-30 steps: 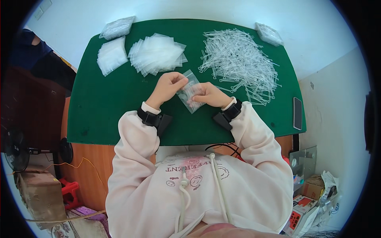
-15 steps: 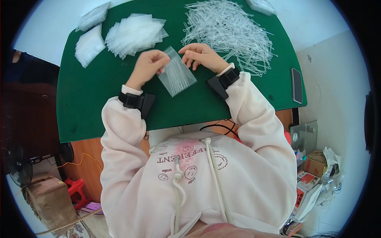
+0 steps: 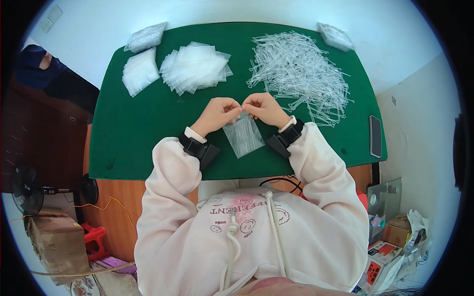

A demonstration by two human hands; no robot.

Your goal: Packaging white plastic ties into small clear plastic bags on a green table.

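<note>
A clear plastic bag (image 3: 244, 138) holding several thin, clear sticks hangs from my fingers above the near part of the green table. My left hand (image 3: 217, 116) pinches its top edge from the left. My right hand (image 3: 265, 109) pinches the same edge beside it, and the fingertips of both hands nearly meet. Behind my right hand spreads a large heap of clear looped plastic sticks (image 3: 298, 74). A fanned pile of flat, frosted bags (image 3: 195, 69) lies beyond my left hand, with a smaller stack of bags (image 3: 140, 72) to its left.
Clear packs stand at the far left corner (image 3: 146, 37) and far right corner (image 3: 336, 36) of the green table (image 3: 148, 143). A phone (image 3: 375, 136) lies near the right edge. Cardboard boxes, a fan (image 3: 25, 187) and a red stool (image 3: 95, 240) are on the floor around.
My right hand has closed on the bag's top edge next to the left hand. The bag now hangs straighter. The whole view has shifted, so the table appears lower and further right.
</note>
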